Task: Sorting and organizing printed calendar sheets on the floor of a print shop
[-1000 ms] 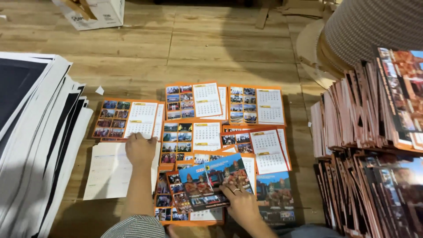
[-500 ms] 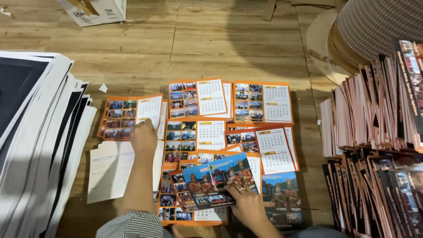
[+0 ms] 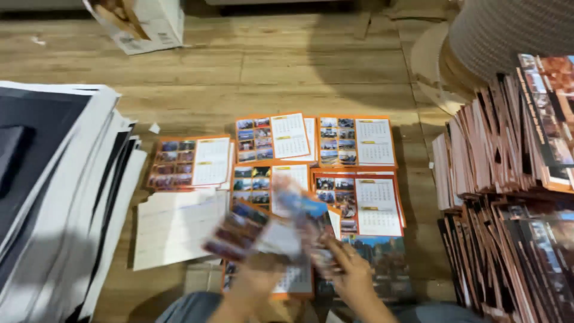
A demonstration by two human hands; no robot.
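Calendar sheets [image 3: 356,141]: orange border, photo grid, white date block. Blank sheet [image 3: 176,230]: white. Floor [image 3: 287,78]: light brown planks. Left stack [image 3: 54,179]: black-and-white. Right stacks [image 3: 508,179]: pinkish-brown edges

Glossy printed paper calendar sheets [image 3: 357,141] lie on a worn, matt wooden floor [image 3: 269,72]; cardboard box [image 3: 140,24] nearby.

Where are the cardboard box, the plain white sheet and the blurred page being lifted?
Cardboard box [image 3: 140,24], head view, its front wall.
Plain white sheet [image 3: 173,230], head view, its middle.
Blurred page [image 3: 263,230], head view, its middle.
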